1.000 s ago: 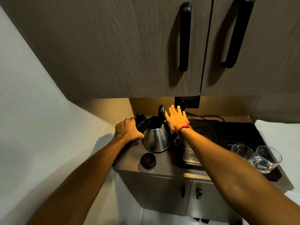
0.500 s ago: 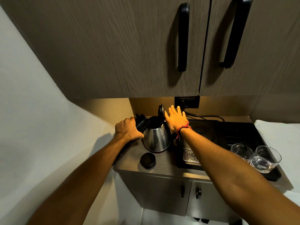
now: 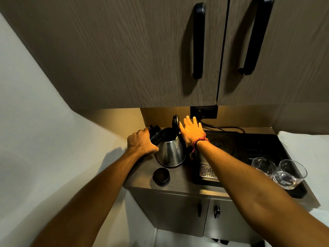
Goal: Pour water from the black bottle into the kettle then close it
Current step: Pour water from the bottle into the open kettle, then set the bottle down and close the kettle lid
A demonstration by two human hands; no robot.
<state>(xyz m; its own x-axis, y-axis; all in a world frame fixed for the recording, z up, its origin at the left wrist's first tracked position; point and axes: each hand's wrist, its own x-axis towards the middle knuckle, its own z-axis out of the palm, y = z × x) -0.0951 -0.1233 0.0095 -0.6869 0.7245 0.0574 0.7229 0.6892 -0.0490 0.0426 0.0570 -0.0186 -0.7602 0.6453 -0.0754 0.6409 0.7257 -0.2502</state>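
Observation:
A steel kettle (image 3: 171,153) stands on the wooden counter (image 3: 179,180) with its black lid (image 3: 175,121) flipped upright. My left hand (image 3: 140,142) grips the black bottle (image 3: 155,133), tilted with its mouth at the kettle's open top. Most of the bottle is hidden under my hand and forearm. My right hand (image 3: 192,131) is flat with fingers spread, resting against the back of the raised lid. The bottle's round black cap (image 3: 161,176) lies on the counter in front of the kettle.
A black tray (image 3: 249,148) to the right holds a metal drip grid (image 3: 207,171) and two glasses (image 3: 277,171). A wall socket (image 3: 203,112) with a cable sits behind the kettle. Upper cupboards (image 3: 160,50) hang close overhead; a wall runs along the left.

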